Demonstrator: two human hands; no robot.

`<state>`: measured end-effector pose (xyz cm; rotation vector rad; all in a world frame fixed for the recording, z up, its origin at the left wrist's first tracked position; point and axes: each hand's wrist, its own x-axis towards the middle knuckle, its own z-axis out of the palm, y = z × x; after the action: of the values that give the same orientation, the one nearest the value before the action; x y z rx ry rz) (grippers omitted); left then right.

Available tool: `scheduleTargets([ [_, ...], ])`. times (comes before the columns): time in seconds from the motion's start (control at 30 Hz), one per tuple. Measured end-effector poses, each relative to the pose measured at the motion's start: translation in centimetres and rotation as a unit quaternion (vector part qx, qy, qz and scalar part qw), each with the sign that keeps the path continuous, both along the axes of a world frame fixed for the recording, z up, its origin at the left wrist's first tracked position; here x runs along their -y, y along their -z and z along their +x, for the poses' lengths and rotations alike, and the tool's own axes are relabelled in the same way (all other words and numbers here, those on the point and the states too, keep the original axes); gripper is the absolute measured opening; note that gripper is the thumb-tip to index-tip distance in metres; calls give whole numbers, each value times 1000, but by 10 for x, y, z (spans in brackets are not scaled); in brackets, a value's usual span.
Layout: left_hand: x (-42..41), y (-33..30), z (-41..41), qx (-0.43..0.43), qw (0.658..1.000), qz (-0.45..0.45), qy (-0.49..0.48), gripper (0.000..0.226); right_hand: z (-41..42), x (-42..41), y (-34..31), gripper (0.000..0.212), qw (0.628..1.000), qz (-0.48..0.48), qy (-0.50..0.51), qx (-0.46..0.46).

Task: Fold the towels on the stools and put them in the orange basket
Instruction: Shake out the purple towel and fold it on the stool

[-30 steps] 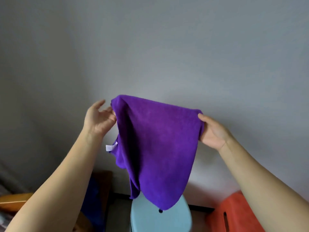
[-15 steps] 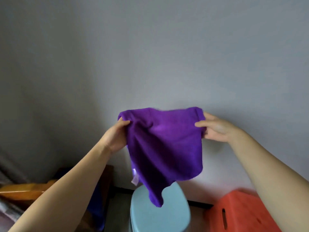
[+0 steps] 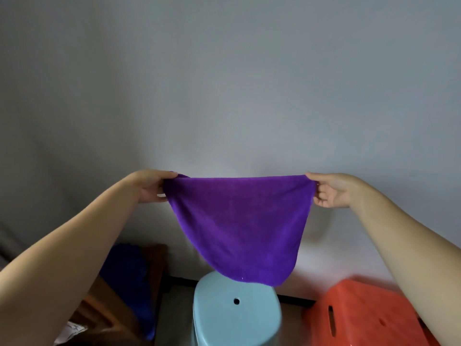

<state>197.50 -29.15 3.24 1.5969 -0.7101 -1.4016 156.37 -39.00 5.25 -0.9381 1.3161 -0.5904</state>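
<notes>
Head view. I see the purple towel (image 3: 239, 221) held up in the air in front of a grey wall (image 3: 224, 83), stretched wide between both hands. Left hand (image 3: 152, 187) pinches the towel's upper left corner, fingers curled round the cloth. Right hand (image 3: 331, 191) pinches the upper right corner the same way. Hands well apart, top edge of the towel pulled nearly straight between them. The cloth hangs down in a rounded curve; its lowest part sits over the far edge of the light blue stool (image 3: 237, 313), though I cannot tell whether it touches the seat. The stool has a small hole in the middle of its top. To the right of the stool, near the bottom corner, an orange basket (image 3: 361, 313) with slots in its side. To the left, a dark blue towel (image 3: 129, 278) draped on a brown wooden stool (image 3: 154, 265), partly hidden behind the left forearm.
</notes>
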Motion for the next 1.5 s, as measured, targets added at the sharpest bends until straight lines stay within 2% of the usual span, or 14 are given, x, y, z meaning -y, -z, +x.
scheduleTargets([
  [0.13, 0, -4, 1, 25, 998, 0, -61, 11, -8, 0, -4, 8, 997, -33, -16, -66],
  [0.2, -2, -4, -1, 68, 994, 8, -82, 13, -7, -1, -5, 12, 992, -79, 1, -97],
  [0.3, -3, -2, -2, 133, 985, 10, -111, 17, 1, -2, -7, 15, 985, -145, 19, -92],
  [0.4, -3, -2, 0, 156, 978, -10, -135, 20, 6, -4, -8, 10, 975, -207, 20, -80],
  [0.57, -11, -6, -1, 110, 985, -51, -122, 18, 3, -3, -6, 11, 951, -273, 14, -145],
  [0.7, -15, -5, -1, 1, 981, -109, -159, 19, 1, -3, -3, 7, 958, -267, 32, -99],
  [0.8, -14, -3, 1, -2, 978, -143, -149, 20, 1, -6, -4, 7, 971, -236, 36, -20],
  [0.87, -14, -1, 4, 51, 983, -147, -98, 19, 0, -8, -4, 5, 974, -223, 32, 18],
  [0.93, -15, -1, 4, 144, 981, -130, -17, 15, -2, -9, -4, 9, 975, -215, 29, 43],
  [1.07, -22, -1, -4, 358, 921, -38, 149, 20, -7, -12, -2, 12, 977, -208, 42, 35],
  [1.13, -23, 2, -10, 401, 900, -10, 170, 22, -8, -13, 0, 13, 976, -211, 56, 20],
  [1.23, -20, 9, -14, 432, 895, -26, 110, 25, -9, -13, 4, 13, 974, -214, 74, 20],
  [1.37, -17, 20, -17, 360, 929, -84, -17, 31, -12, -13, 8, 13, 973, -208, 88, 52],
  [1.5, -22, 24, -23, 130, 977, -130, -104, 29, -17, -12, 12, 13, 971, -202, 107, 74],
])
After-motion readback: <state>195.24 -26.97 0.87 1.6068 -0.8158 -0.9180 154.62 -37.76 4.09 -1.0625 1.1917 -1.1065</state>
